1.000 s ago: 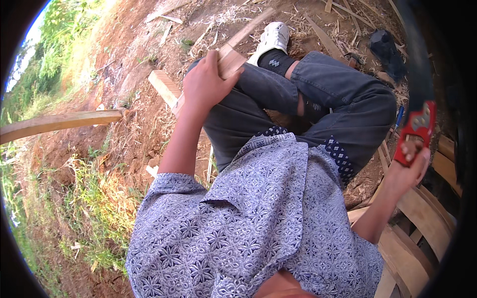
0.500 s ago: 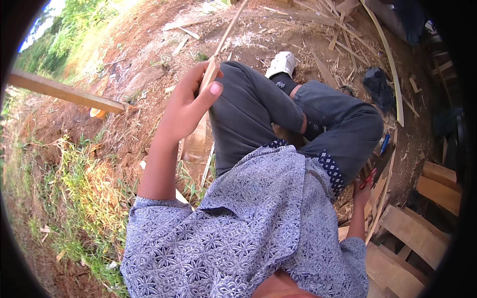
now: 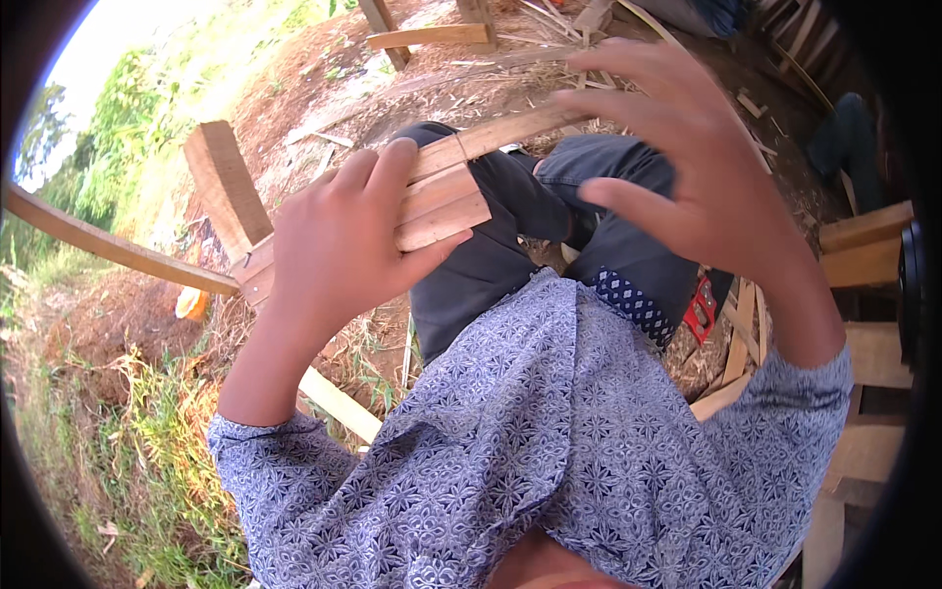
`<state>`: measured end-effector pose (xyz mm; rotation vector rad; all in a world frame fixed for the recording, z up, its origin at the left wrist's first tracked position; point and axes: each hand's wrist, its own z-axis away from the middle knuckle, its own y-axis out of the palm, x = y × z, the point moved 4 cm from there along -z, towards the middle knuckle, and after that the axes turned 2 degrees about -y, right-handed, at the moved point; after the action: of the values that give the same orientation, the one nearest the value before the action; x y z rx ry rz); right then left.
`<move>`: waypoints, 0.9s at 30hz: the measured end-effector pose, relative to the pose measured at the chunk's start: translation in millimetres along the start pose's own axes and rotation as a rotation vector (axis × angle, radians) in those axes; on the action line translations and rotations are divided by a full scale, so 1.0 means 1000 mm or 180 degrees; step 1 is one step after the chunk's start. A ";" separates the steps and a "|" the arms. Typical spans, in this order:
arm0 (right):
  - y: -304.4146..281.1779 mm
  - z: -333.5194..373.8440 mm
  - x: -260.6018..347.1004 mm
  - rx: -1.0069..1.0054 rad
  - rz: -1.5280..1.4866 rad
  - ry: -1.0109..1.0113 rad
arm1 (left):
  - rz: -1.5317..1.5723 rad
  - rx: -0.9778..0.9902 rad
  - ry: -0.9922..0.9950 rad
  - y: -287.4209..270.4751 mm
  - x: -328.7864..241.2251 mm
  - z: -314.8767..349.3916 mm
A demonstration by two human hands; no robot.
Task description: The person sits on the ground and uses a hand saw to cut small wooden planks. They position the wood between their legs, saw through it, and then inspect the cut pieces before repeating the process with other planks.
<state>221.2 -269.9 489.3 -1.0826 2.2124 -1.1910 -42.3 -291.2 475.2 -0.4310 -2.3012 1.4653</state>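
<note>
My left hand (image 3: 339, 231) is wrapped round wooden pieces in front of my left knee. One is a long flat wooden strip (image 3: 510, 130) reaching up to the right; a shorter wooden piece (image 3: 446, 206) with a square-cut end lies along it, under my thumb. At the strip's far end, my right hand (image 3: 672, 147) is raised and slightly blurred, its fingers spread and thumb held apart. Its fingertips are close to the strip; whether they touch it I cannot tell. A red-handled saw (image 3: 700, 309) rests beside my right thigh.
Upright wooden posts (image 3: 228, 187) and a curved rail (image 3: 118, 245) stand at left. Stacked boards (image 3: 873, 353) lie at right. Wood shavings and offcuts cover the ground ahead, with grass (image 3: 167, 422) at lower left. Someone's clothed leg (image 3: 849, 147) shows at far right.
My right hand has left the red handle beside my thigh and risen to the upper right, its fingers spreading. My left hand has turned the wood across my lap, still gripping it.
</note>
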 end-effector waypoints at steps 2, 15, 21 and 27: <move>0.034 -0.007 -0.001 -0.0205 -0.0262 -0.0115 | -0.0029 -0.0069 0.0260 -0.003 -0.017 -0.009; 0.052 0.008 -0.010 0.0596 -0.2078 0.0480 | 0.0943 0.0104 0.0850 0.010 -0.030 -0.031; 0.052 0.015 -0.029 0.0021 -0.2870 0.0942 | 0.1738 0.0073 0.0909 0.024 -0.033 -0.070; 0.058 0.034 -0.070 -0.0862 -0.3193 0.1888 | 0.2180 0.0024 0.0772 0.060 -0.047 -0.127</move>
<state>261.3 -213.4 421.3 -2.3742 2.2999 -1.7968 61.9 -187.2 462.4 -1.4145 -2.0380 1.5821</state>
